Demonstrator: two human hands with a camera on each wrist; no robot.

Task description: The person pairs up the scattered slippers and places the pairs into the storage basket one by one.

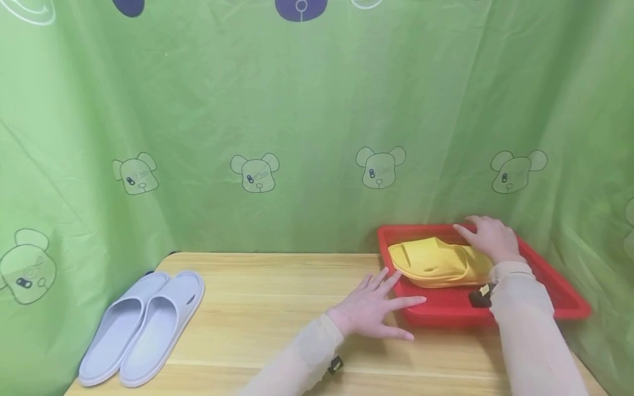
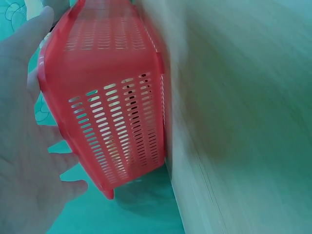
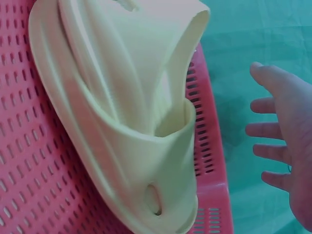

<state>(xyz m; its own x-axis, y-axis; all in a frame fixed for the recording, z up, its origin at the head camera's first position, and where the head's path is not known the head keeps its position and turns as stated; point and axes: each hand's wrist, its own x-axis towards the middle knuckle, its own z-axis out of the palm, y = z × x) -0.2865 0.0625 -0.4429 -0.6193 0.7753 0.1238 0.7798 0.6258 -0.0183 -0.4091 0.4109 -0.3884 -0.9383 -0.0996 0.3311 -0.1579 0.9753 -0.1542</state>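
A red plastic basket [image 1: 446,317] with slotted walls stands at the right end of the table. Inside it lie yellow slippers [image 1: 427,258], one tucked into the other as the right wrist view shows. My left hand [image 1: 372,308] is at the basket's near left corner with its fingers spread, holding nothing; in the left wrist view its fingers lie along the basket's rim [image 2: 51,97], contact unclear. Over the basket's back right part is my right hand [image 1: 492,239], its fingers extended and apart from the slippers [image 3: 122,97] in the right wrist view.
A pair of pale grey-blue slippers [image 1: 148,330] lies side by side at the left end of the wooden table [image 1: 277,319]. A green curtain [image 1: 317,110] with bear-head prints hangs behind the table and along both sides.
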